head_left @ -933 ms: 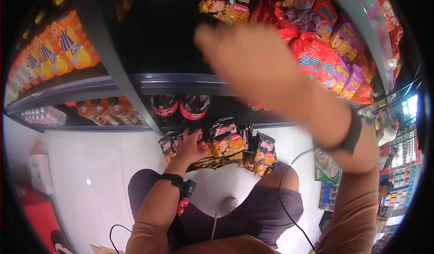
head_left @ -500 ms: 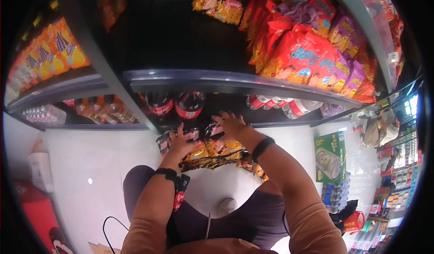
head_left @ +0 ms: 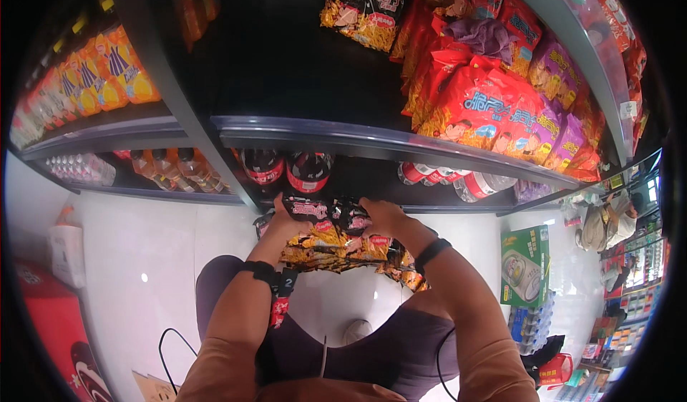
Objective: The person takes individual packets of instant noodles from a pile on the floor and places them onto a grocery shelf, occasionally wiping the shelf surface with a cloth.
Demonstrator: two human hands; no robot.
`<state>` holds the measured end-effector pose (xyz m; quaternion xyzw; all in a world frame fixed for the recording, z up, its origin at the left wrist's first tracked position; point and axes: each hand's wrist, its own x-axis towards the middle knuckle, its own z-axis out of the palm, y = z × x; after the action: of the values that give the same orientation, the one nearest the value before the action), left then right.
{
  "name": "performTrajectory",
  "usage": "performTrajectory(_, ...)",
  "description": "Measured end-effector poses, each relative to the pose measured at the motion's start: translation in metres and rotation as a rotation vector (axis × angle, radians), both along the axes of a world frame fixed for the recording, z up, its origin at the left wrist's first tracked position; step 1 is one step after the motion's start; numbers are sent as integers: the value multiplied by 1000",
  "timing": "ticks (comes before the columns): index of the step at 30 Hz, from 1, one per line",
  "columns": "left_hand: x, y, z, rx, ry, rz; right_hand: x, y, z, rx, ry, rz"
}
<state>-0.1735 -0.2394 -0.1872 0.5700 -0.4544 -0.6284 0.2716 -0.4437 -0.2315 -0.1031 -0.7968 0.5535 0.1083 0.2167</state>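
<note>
Several black-and-yellow snack bags [head_left: 315,239] are bunched together in front of the lower shelf, between my knees. My left hand [head_left: 288,223] grips the left part of the bunch, its fingers partly hidden behind the packaging. On the other side my right hand [head_left: 386,218] is closed on the upper right of a black snack bag [head_left: 352,217]. A similar black-and-yellow bag [head_left: 363,10] lies alone on the shelf above, left of a pile of red snack bags [head_left: 494,98] with a purple cloth-like piece on top.
Dark cola bottles [head_left: 308,171] stand on the low shelf just behind the bags. The shelf's front edge [head_left: 343,133] runs across above my hands. At right on the floor are a green carton [head_left: 524,266] and blue-wrapped cans [head_left: 531,327]. A red box [head_left: 54,323] stands at left.
Both hands have gone from spread fingers over the snack bags to gripping them at the sides. The bags' black tops now show more fully between my hands. The view has shifted slightly.
</note>
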Motion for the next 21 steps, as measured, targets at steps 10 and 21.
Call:
performTrajectory(10, 22, -23, 71, 66, 79, -341, 32, 61, 175, -26, -121, 317)
performTrajectory(21, 14, -7, 142, -176, 81, -844, 101, -18, 343, -750, -521, -131)
